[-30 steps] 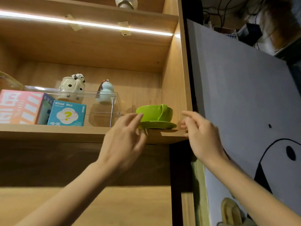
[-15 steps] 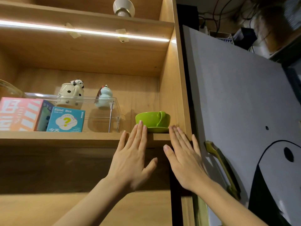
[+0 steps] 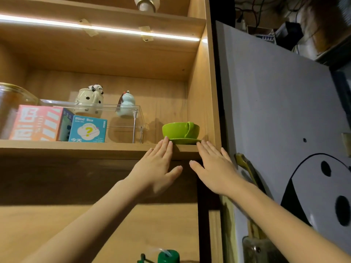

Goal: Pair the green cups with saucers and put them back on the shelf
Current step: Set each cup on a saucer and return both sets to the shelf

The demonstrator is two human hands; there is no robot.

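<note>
A green cup [image 3: 180,130] stands upright on a green saucer [image 3: 185,141] at the right end of the wooden shelf [image 3: 76,148], close to the cabinet's side wall. My left hand [image 3: 157,166] is flat and open below the shelf's front edge, fingertips reaching the saucer's left rim. My right hand [image 3: 212,167] is also flat and open, fingertips just at the saucer's right rim. Neither hand holds anything.
Left of the cup stand a clear acrylic case [image 3: 125,124], a blue "Blind Box" carton [image 3: 88,130], a pink box [image 3: 36,123], a spotted ceramic pot [image 3: 89,100] and a pale figurine [image 3: 126,104]. A grey panda-printed door [image 3: 284,111] hangs open at right.
Both hands let go of the cup and saucer, dropped below the shelf edge and flattened out. The cup and saucer stay at rest on the shelf.
</note>
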